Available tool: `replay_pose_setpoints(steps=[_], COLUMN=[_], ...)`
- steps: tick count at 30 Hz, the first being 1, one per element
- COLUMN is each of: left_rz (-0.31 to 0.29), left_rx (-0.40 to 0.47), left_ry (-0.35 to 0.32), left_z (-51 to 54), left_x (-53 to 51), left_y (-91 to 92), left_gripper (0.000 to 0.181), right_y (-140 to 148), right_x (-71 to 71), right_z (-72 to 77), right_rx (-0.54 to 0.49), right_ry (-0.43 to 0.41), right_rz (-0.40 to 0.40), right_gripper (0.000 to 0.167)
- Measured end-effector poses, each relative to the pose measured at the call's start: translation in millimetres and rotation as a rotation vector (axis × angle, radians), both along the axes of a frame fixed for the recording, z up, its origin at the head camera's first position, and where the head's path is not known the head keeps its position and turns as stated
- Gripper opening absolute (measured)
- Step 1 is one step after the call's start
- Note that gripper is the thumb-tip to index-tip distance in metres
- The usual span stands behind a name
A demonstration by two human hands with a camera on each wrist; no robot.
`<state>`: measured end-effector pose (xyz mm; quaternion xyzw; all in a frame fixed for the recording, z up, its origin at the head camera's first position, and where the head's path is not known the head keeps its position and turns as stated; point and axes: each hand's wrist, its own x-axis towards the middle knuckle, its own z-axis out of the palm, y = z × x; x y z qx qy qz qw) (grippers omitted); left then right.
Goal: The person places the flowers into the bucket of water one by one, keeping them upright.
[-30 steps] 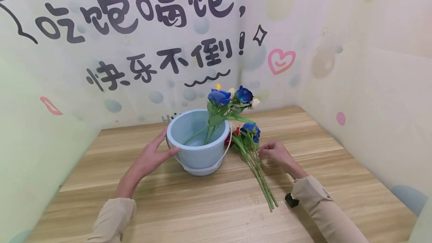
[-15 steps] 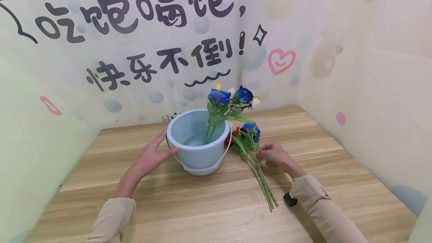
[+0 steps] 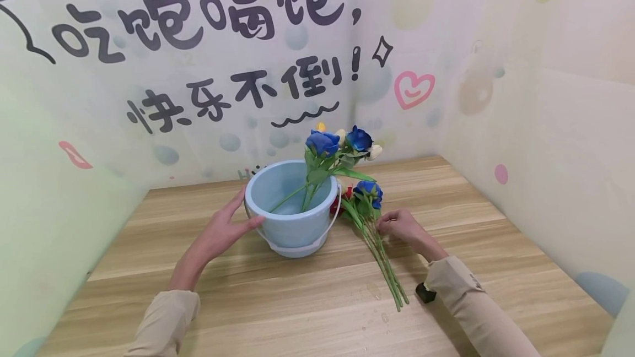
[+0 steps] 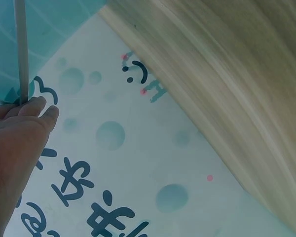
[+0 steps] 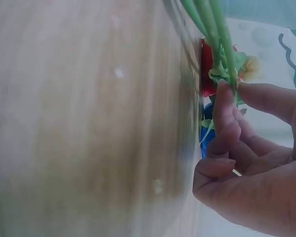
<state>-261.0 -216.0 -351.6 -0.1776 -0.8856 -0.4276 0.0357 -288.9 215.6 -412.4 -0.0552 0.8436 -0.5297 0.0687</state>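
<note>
A pale wall [image 3: 526, 32] with dark Chinese lettering [image 3: 248, 76] rises behind a wood-grain table [image 3: 273, 302], where a person in beige sleeves [image 3: 483, 310] works with both bare hands. A light blue bucket [image 3: 296, 231] stands upright on the table, its pale handle [image 3: 297, 250] hanging down in front; flower stems [image 3: 308, 197] lean inside it, with two blue roses [image 3: 323, 142], white buds [image 3: 375, 152] and a yellow bud [image 3: 321, 126] above the rim. Just right of the bucket, a bunch of flowers [image 3: 371, 236] lies on the tabletop, its single visible blue rose head [image 3: 368, 194] and red blooms [image 5: 207, 64] toward the back, its stems pointing to the near edge. The left hand [image 3: 223, 230] is spread wide, thumb and fingers against the outside of the bucket's left side. The right hand [image 3: 404, 227], at the right side of the lying bunch, pinches a green stem [image 5: 228, 49] between its fingertips. A small black object [image 3: 425, 293] sits by the right cuff.
</note>
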Motion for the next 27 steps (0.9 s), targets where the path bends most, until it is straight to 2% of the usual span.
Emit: replay_pose_setpoints(steps=[27], left_rz=[0.017], left_rx=[-0.018], left_ry=[-0.009], left_z=[0.6], left_x=[0.5], left_y=[-0.4], left_gripper=[0.089], right_y=[1.1], right_x=[-1.2], right_z=[-2.0], right_rx=[-0.036], right_ry=[0.016], right_rz=[-0.074], right_gripper=[0.015])
